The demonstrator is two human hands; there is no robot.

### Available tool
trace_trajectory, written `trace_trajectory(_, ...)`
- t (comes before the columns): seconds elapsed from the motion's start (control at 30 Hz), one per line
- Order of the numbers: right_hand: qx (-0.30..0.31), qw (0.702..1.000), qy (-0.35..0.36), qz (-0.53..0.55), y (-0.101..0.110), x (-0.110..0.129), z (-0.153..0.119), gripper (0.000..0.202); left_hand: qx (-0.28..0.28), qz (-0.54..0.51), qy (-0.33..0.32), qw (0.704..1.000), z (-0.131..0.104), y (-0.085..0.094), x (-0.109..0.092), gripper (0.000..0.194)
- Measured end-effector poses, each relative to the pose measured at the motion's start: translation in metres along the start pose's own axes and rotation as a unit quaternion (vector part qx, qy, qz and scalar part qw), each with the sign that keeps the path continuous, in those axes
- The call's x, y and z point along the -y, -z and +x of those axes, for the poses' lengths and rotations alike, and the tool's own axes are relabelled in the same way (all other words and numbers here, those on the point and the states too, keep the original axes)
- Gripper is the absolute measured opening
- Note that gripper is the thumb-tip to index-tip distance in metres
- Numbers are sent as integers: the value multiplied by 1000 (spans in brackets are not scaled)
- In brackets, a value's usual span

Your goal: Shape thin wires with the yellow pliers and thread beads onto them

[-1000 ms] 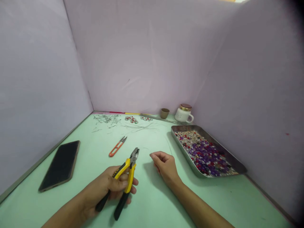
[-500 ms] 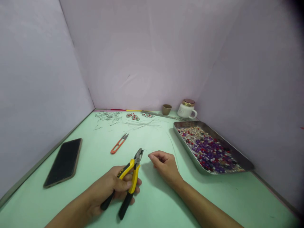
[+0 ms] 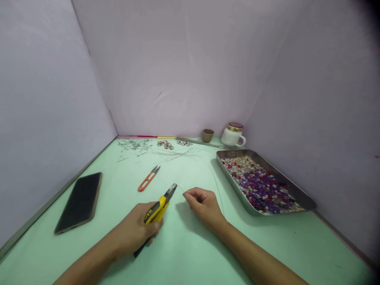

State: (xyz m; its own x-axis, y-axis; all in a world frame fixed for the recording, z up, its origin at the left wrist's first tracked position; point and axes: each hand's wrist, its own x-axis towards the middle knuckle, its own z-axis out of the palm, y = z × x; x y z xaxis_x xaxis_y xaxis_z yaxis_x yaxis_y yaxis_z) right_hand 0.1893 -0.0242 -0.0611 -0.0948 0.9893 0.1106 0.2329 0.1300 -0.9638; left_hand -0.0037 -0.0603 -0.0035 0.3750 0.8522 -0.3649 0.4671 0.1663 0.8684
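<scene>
My left hand is wrapped round the yellow and black handles of a pair of pliers, whose jaws point up and to the right. At the jaw tips is the end of a thin wire. My right hand pinches this wire between thumb and forefinger, a short way right of the jaws. A longer stretch of wire curves over the table beyond the right hand. Whether the jaws are fully closed on the wire is too small to tell.
Orange thread snips lie beyond the pliers, and a phone is at left. A metal tray of beads stands at right. Wire scraps, beaded pieces, a small brown cup and a lidded white mug line the back.
My left hand has squeezed the pliers' handles together and rolled the tool over, so its jaws are closer together. The right hand has barely moved.
</scene>
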Motion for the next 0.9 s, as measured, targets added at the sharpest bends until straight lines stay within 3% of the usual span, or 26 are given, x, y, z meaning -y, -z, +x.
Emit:
trace_trajectory(0.1, 19, 999, 29, -35, 1, 0, 0, 19, -71, 111, -38, 991, -1, 2, 2, 10)
trace_trajectory(0.23, 25, 995, 74, -69, 2, 1, 1, 18, -138, 123, -72, 980, -2, 5, 3, 15)
trace_trajectory(0.33, 8, 996, 67, -60, 2, 0, 0, 20, -51, 34, -25, 998, -3, 6, -1, 11)
trace_trajectory(0.43, -9, 996, 69, -64, 1, -2, 0, 22, 37, -116, 26, 992, -2, 5, -2, 16)
trace_trajectory(0.6, -59, 989, 96, -92, 1, -5, -1, 22, 34, -215, 53, 974, -2, 2, -2, 27)
trace_trajectory(0.73, -61, 987, 110, -100, 1, -4, -2, 22, 44, -201, 38, 978, -5, 1, -4, 29)
trace_trajectory(0.9, -52, 987, 115, -102, -1, -4, -4, 21, 15, -162, 27, 986, -2, 2, 0, 28)
